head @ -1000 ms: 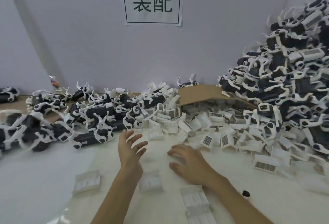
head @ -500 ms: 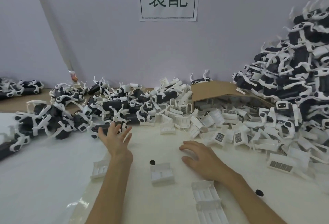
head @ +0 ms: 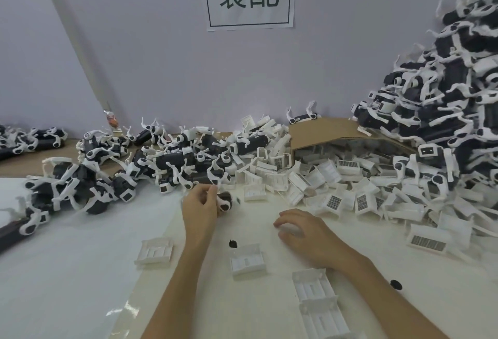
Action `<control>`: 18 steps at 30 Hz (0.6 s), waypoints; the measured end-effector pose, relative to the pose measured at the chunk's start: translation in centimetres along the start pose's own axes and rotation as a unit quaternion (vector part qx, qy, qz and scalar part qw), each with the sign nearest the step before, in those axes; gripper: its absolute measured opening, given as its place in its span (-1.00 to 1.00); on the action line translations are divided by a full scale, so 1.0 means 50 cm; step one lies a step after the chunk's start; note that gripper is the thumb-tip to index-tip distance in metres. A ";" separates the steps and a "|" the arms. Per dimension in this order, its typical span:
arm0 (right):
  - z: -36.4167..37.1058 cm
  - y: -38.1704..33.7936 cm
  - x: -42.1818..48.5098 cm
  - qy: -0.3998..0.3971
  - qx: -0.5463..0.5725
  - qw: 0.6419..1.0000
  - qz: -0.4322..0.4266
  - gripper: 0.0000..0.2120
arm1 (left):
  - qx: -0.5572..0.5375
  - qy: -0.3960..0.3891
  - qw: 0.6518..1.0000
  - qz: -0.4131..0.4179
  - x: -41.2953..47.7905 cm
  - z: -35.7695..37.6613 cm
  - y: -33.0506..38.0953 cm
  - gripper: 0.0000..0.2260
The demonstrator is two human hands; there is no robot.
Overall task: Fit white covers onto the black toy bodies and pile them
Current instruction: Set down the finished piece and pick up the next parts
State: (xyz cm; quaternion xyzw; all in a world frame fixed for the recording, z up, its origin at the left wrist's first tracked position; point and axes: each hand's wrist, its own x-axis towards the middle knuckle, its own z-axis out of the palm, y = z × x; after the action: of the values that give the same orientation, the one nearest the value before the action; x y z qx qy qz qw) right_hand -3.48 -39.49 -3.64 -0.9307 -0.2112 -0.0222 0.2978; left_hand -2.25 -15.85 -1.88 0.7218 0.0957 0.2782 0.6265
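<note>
Forward from its spread-fingered reach, my left hand (head: 200, 209) now curls its fingers (head: 206, 196) round a black toy body (head: 225, 202), which sticks out just right of the fingertips. My right hand (head: 303, 229) rests on the table (head: 242, 311), fingers loosely bent together, with a white cover (head: 248, 259) nearer me than its fingertips.

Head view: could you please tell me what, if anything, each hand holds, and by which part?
The left hand grips a black toy body round one end; whether the right hand holds anything cannot be told.
</note>
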 end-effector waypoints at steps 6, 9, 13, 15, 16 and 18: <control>-0.051 -0.015 -0.009 -0.025 0.163 0.985 0.042 -0.87 | -0.102 -0.124 0.987 -0.006 -0.014 0.009 0.028 -0.85; -0.098 -0.018 -0.031 -0.138 0.187 0.972 0.031 -0.84 | -0.041 -0.158 0.987 0.009 -0.015 0.012 0.027 -0.75; -0.123 -0.019 -0.049 -0.297 0.129 0.946 0.015 -0.81 | 0.184 -0.233 0.950 0.098 -0.024 0.018 0.010 -0.52; -0.107 -0.022 -0.046 -0.303 0.079 0.950 0.015 -0.86 | 0.296 -0.279 0.902 0.144 -0.026 0.023 0.000 -0.58; -0.098 -0.023 -0.042 -0.285 0.069 0.956 0.015 -0.87 | 0.322 -0.291 0.888 0.154 -0.027 0.023 -0.004 -0.55; -0.087 -0.026 -0.036 -0.220 0.080 0.972 0.018 -0.87 | 0.332 -0.291 0.883 0.163 -0.029 0.024 -0.007 -0.47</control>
State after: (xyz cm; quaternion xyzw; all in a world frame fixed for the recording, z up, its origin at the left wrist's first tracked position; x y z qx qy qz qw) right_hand -5.28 -41.67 0.34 -0.8896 -0.2559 0.2053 0.3177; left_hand -2.77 -17.49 -2.68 0.9414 -0.1228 0.1057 0.2959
